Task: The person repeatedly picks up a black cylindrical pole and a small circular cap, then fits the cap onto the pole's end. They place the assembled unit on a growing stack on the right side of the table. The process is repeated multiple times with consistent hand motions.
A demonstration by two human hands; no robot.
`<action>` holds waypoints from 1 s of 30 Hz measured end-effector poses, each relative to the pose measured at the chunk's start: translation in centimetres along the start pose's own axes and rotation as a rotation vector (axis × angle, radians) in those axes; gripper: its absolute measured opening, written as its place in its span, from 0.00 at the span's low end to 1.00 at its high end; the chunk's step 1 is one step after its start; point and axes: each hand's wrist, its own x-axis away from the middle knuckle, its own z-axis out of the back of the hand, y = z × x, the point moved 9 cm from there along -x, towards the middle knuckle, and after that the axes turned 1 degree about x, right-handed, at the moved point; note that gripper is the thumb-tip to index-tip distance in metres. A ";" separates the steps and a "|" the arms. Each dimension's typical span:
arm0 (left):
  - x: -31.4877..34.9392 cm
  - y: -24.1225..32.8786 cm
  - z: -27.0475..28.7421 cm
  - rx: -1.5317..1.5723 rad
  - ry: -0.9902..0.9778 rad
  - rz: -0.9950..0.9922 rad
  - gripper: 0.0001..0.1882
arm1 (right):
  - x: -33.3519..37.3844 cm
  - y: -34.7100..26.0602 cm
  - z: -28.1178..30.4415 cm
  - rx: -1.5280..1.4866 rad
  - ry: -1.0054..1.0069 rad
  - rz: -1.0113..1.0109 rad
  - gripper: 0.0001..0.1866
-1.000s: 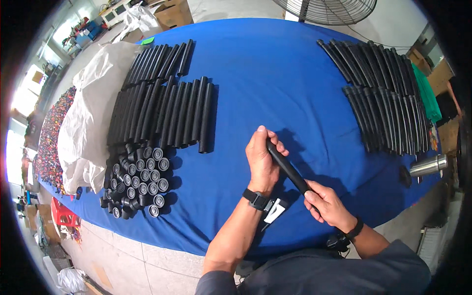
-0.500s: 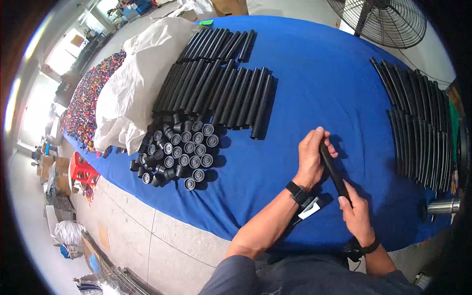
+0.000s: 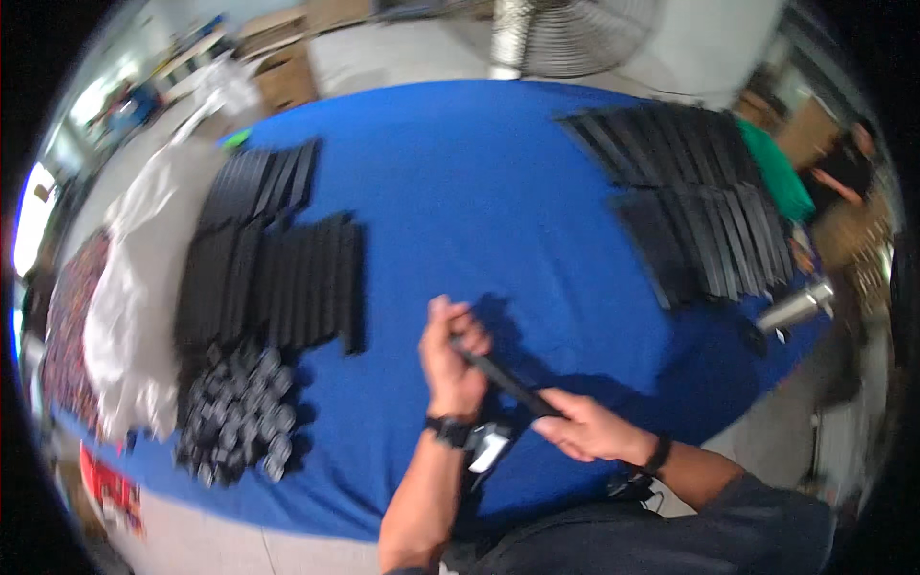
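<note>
In front of me both hands hold one black tube (image 3: 516, 385), which slants from upper left down to the right above the blue cloth. My left hand (image 3: 454, 356) is closed around its upper left end. The lower right end sits in my right hand (image 3: 592, 427), fingers wrapped over it and hiding the tip. To the left, rows of black tubes (image 3: 305, 287) lie side by side, and a cluster of round black caps (image 3: 241, 410) is nearer me. More black tubes (image 3: 700, 235) lie in two rows at the right. The picture is somewhat blurred.
A white sheet (image 3: 144, 297) lies at the left beside a heap of small multicoloured pieces (image 3: 72, 331). A silvery cylinder (image 3: 797, 307) rests near the table's right edge. Beyond the table stands a fan (image 3: 585, 34). Another person (image 3: 848, 177) is at the far right.
The view has swung to the right, so the table's things appear farther left. The tube is still in both hands and now lies flatter, with my right hand out to the side.
</note>
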 end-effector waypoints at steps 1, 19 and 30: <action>0.0 -0.2 0.1 0.032 -0.015 -0.002 0.18 | -0.1 0.8 0.2 -0.004 0.019 0.036 0.23; -0.6 -0.5 -0.7 0.036 -0.123 0.002 0.17 | 0.0 2.2 1.4 -0.425 0.018 0.135 0.24; -0.6 -0.5 -0.2 -0.068 -0.077 -0.020 0.16 | 0.0 1.8 0.3 -0.140 0.092 0.175 0.12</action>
